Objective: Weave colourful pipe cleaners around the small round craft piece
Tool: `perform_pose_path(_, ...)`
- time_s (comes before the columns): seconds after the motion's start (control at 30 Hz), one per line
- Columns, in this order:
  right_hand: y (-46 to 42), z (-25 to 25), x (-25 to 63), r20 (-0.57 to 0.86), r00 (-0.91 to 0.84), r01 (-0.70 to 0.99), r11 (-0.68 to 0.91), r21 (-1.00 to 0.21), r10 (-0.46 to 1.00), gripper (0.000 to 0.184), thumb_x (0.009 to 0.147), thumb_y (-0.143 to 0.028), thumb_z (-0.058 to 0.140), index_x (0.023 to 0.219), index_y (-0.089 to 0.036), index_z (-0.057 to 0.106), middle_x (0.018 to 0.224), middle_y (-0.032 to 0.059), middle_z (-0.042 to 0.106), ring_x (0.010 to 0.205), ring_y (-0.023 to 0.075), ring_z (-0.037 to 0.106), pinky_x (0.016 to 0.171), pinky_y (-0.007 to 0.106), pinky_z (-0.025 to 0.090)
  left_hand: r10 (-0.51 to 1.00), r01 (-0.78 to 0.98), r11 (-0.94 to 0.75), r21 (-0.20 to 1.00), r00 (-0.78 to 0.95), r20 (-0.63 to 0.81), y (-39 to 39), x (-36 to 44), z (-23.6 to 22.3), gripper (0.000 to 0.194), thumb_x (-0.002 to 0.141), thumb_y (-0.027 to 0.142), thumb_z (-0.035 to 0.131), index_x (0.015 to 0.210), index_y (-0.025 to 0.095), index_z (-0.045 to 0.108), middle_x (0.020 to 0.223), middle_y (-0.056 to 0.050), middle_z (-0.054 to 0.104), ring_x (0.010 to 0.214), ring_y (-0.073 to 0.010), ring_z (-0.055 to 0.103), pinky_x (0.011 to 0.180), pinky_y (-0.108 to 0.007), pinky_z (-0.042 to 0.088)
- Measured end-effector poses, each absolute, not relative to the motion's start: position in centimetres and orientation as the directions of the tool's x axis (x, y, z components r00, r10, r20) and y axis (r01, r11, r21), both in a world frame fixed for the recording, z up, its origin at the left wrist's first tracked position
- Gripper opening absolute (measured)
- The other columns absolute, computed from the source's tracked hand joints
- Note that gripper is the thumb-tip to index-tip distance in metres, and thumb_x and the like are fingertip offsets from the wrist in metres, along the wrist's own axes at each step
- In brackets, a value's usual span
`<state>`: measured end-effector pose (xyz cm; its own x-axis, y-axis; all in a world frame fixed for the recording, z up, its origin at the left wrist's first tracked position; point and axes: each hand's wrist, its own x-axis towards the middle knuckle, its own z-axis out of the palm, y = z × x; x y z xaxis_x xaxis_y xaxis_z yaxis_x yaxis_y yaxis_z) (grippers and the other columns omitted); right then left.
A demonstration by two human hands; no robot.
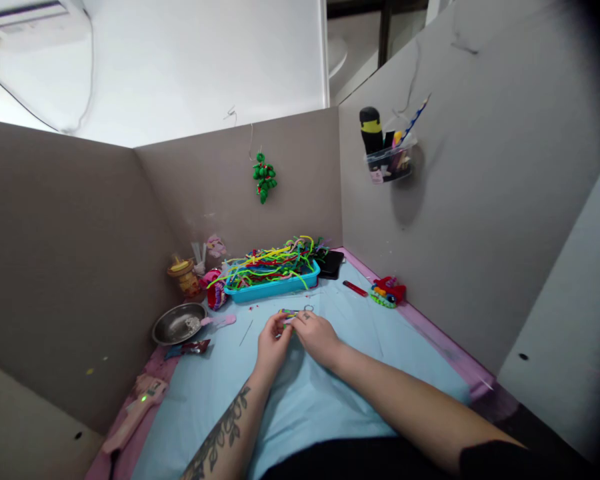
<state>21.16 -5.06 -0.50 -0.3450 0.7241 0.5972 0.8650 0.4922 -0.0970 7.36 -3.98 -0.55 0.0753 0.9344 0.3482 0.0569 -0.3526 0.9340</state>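
Observation:
Above the light blue cloth (215, 393), my left hand (273, 343) and my right hand (320, 339) meet, fingers closed on a small multicoloured craft piece (289, 312). Yellow, green and purple show on it, but the fingers cover most of it and its exact kind is unclear. A thin metal ring (309, 308) shows just beyond my right fingers. On the cloth to the left of my left hand lies a thin dark stick or wire (246, 333).
Behind my hands stands a blue tray (273, 291) heaped with coloured pipe cleaners (275, 261). Left are a metal bowl (173, 325) and a pink glue gun (137, 410). Right lie a red cutter (355, 289) and a colourful fuzzy craft (387, 292). Grey partitions (300, 180) enclose the table.

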Motion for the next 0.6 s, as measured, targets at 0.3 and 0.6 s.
perform_pose_path(0.3, -4.80, -0.43, 22.08, 0.627, -0.452, 0.807, 0.591, -0.017, 0.635, 0.011, 0.087, -0.015, 0.050, 0.084, -0.017, 0.061, 0.086, 0.0098, 0.064, 0.081, 0.0206, 0.055, 0.065, 0.029, 0.044, 0.948, -0.023, -0.294, 0.956, 0.117, 0.294, -3.55, 7.17, -1.20, 0.035, 0.067, 0.032, 0.070, 0.096, 0.015, 0.057, 0.076, -0.004, 0.064, 0.066, -0.0139, 0.059, 0.063, -0.026, 0.047)
perform_pose_path(0.6, -4.68, -0.26, 22.16, 0.594, -0.434, 0.814, 0.577, -0.063, 0.677, 0.013, 0.085, -0.015, 0.048, 0.083, -0.014, 0.061, 0.086, 0.0104, 0.062, 0.080, 0.0203, 0.056, 0.066, 0.029, 0.045, 0.937, 0.015, -0.308, 0.951, 0.180, 0.301, -3.78, 7.04, -0.67, 0.030, 0.069, 0.029, 0.067, 0.096, 0.016, 0.060, 0.078, -0.004, 0.065, 0.070, -0.0150, 0.060, 0.066, -0.027, 0.047)
